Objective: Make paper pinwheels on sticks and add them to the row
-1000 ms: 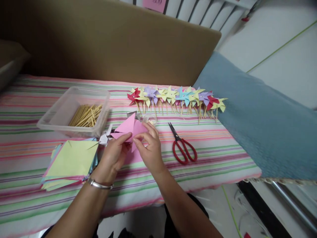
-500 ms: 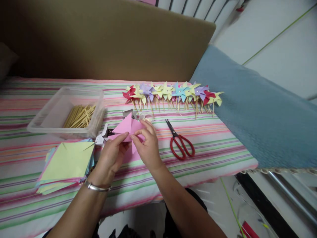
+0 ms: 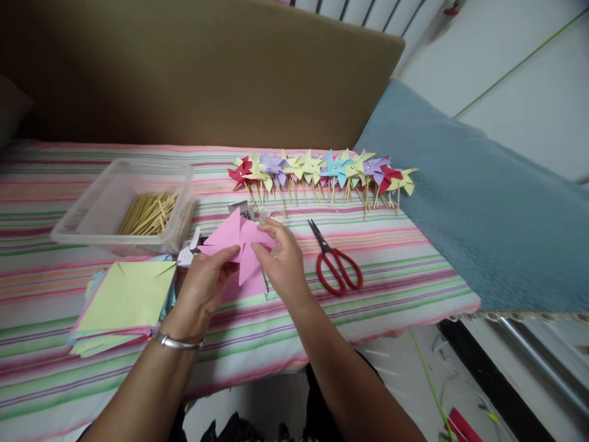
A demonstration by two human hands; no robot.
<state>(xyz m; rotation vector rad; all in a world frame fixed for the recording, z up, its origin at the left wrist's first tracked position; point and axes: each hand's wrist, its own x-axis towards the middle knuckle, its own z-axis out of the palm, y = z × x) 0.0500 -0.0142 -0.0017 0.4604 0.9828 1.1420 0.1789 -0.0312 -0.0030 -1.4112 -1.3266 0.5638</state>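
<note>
A pink paper pinwheel blank (image 3: 247, 236), slit in from its corners, is held up between my two hands. My left hand (image 3: 209, 279) wears a silver bangle on its wrist and pinches the paper near the centre with the thumb on top. At the paper's right edge, my right hand (image 3: 286, 261) grips one point between thumb and fingers. Beneath them a second pink sheet (image 3: 246, 290) lies on the cloth, partly covered. Red-handled scissors (image 3: 338, 268) rest to the right of my right hand, blades slightly apart.
A clear plastic tub (image 3: 85, 230) contains wooden sticks (image 3: 150, 215). In front sits a stack of coloured paper squares (image 3: 131, 294). Finished pinwheels (image 3: 335, 169) line the back. Beyond my hands are a small open box (image 3: 240, 209), a clear round dish (image 3: 272, 214) and a white box (image 3: 187, 253).
My right hand has shifted slightly right, from near the paper's centre to its right edge. The pink blank now lies more spread out, showing more of its face.
</note>
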